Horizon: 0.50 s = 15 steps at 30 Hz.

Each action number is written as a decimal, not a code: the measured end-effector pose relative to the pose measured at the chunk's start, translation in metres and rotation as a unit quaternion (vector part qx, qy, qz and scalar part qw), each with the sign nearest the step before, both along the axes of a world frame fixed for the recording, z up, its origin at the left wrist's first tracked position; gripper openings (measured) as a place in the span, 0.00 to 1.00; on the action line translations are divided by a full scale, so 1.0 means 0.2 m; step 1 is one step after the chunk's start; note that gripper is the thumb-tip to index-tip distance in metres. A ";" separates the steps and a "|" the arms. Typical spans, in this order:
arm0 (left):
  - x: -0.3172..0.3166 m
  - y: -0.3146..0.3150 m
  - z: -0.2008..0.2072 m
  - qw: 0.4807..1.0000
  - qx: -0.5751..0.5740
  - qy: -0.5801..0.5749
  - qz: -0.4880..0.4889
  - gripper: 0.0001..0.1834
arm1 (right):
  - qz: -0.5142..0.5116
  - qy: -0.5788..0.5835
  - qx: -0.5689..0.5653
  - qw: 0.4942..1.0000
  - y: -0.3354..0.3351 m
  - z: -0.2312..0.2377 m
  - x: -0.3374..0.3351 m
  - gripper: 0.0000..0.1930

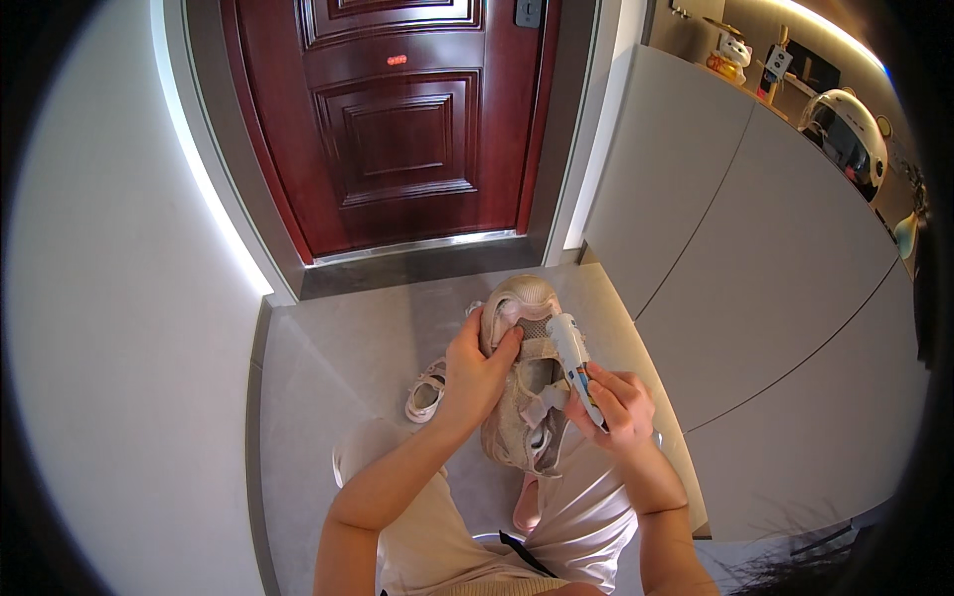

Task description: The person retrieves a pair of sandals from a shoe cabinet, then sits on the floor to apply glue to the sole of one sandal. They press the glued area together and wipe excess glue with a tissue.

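Observation:
A pale beige-pink mesh sneaker (524, 290) is held up over my lap, its length running toward me. My left hand (477, 368) is closed round its far left side, the thumb lying over the edge. In my right hand (616, 407) is a white tube (568, 343) with coloured printing, gripped near its lower end. The tube slants up along the sneaker's right side, and its upper end is at the mesh. Whether that end presses on the shoe I cannot tell.
Another light shoe (427, 395) lies on the grey floor to the left. A pink slipper (528, 505) shows between my legs. Ahead is a dark red door (397, 139); a white wall (109, 298) stands left and a grey cabinet (745, 248) right, with a helmet (855, 134) on its top.

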<state>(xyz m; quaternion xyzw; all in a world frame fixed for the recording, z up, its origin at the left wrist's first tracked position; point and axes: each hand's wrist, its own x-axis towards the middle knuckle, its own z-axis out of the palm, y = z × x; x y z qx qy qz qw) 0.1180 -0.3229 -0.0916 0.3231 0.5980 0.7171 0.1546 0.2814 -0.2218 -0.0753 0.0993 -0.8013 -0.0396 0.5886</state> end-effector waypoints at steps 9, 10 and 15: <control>0.01 0.00 0.00 1.000 0.003 -0.010 -0.009 0.22 | 0.028 -0.016 -0.004 0.999 -0.01 0.02 0.00 0.25; 0.01 0.00 0.00 1.000 0.008 -0.015 -0.010 0.22 | 0.022 -0.012 -0.008 1.000 -0.01 0.02 0.00 0.25; 0.01 0.00 0.00 1.000 0.010 -0.012 -0.009 0.21 | -0.007 0.013 -0.023 1.000 0.02 0.01 0.01 0.24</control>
